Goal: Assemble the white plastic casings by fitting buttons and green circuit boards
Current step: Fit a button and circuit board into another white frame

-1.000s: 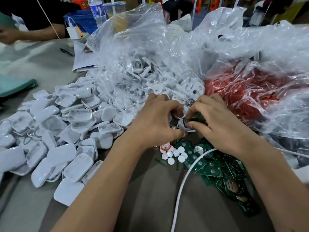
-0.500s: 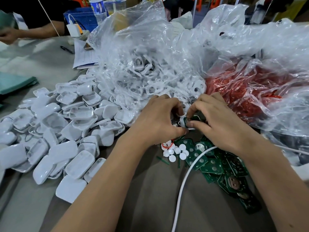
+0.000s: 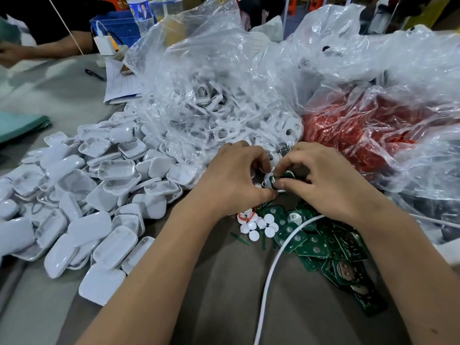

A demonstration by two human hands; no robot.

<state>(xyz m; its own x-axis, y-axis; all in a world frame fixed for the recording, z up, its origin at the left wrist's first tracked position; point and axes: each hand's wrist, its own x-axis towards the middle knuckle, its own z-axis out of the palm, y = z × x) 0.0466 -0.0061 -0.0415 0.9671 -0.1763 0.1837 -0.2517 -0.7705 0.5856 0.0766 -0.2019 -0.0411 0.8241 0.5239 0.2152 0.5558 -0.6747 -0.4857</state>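
1. Barely any change from half a second back: both hands stay huddled over the same small piece at the centre, the view just a touch closer.
2. I've got the left hand with fingers curled in, thumb tip meeting the piece from below.
3. Across from it, the right hand is curled too, thumb and forefinger pinching the white casing with a green circuit board pressed against it.
4. That casing sits between the two thumbs, held just above the table, right in front of the plastic bags.
5. I cannot tell whether the board is seated in the casing; fingers cover most of it.
6. Just below the hands lie loose white buttons, a small cluster on the grey surface.
7. Beside those, to the right, a heap of green boards spreads toward the near right.
8. A white cable runs across that heap and down to the bottom edge.
9. Left of my arms, a big pile of white casing shells covers the table.
10. Behind the hands, a clear bag holds more white parts, and next to it another bag holds red pieces.
11. Far left, another person's arm rests on the table.
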